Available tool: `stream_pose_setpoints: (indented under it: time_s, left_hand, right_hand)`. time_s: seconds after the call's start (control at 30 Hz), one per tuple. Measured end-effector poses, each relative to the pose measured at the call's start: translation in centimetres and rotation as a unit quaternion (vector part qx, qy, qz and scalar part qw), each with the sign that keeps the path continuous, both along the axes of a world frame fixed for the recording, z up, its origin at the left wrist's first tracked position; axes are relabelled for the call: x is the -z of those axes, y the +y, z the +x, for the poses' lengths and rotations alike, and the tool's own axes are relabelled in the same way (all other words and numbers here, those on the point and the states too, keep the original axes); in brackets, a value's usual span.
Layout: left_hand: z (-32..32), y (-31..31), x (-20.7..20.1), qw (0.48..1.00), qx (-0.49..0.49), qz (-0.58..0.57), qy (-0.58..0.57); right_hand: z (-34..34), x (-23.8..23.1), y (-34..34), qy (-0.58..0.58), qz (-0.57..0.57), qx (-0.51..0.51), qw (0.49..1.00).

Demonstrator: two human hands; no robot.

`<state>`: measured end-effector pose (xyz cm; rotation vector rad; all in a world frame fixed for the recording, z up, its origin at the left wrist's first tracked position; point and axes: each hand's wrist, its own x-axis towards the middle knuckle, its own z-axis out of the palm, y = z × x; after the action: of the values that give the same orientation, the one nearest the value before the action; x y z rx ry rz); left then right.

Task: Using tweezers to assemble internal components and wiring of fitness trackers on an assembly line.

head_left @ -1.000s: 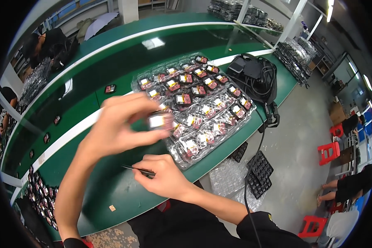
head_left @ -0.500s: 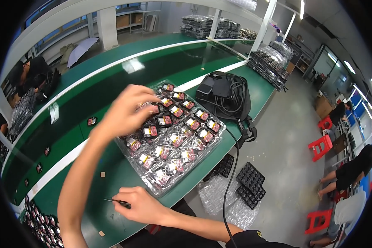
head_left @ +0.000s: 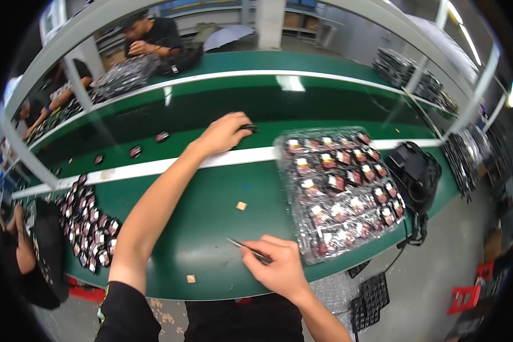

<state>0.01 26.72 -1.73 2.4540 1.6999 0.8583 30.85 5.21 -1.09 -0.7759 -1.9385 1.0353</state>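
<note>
My left hand [head_left: 227, 134] reaches over the white rail onto the green belt, its fingers closed on a small black part [head_left: 248, 127]. My right hand [head_left: 278, 267] is over the near part of the green bench and grips slim dark tweezers [head_left: 259, 254], their pale tip pointing left. To the right lies a clear plastic blister tray [head_left: 296, 225], filled with rows of small black parts [head_left: 336, 182] with red, white and yellow labels. Neither hand touches the tray.
More small parts [head_left: 135, 151] lie along the belt; a pile [head_left: 88, 225] sits at the left. Two little tan squares [head_left: 241, 206] lie on the bench. A black bag [head_left: 413, 176] stands right of the tray. Co-workers [head_left: 154, 40] sit across and at the left.
My left hand has gone from the tray across to the belt and now holds a small black part. My right hand keeps the tweezers. The view has turned left.
</note>
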Motion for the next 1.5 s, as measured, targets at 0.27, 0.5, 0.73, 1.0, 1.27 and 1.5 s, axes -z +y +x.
stream_pose_setpoints:
  time_s: [0.27,0.5,0.73,1.0,1.27,1.5]
  left_hand:
    - [1.7,-10.7,-1.9,0.997,0.042,-0.011,0.065]
    - [2.4,-22.8,-2.9,0.994,0.074,-0.073,-0.02]
    - [3.0,-25.5,-3.7,0.977,0.088,-0.167,-0.101]
    - [2.8,-25.7,-1.8,0.982,0.119,-0.13,-0.074]
    - [4.5,-26.0,-2.0,0.986,0.05,-0.116,-0.105]
    - [3.9,-26.0,-1.8,0.976,0.083,-0.154,-0.129]
  right_hand:
    - [-0.1,-0.4,-0.1,-0.01,0.028,0.017,0.999]
    - [-0.1,0.0,0.5,0.019,0.033,0.008,0.999]
    - [0.2,0.1,0.4,0.028,0.019,0.026,0.999]
    - [0.0,-0.1,0.2,0.012,0.008,0.035,0.999]
    - [0.0,0.2,0.5,-0.002,0.011,0.039,0.999]
    - [0.1,0.4,0.5,0.003,-0.014,0.037,0.999]
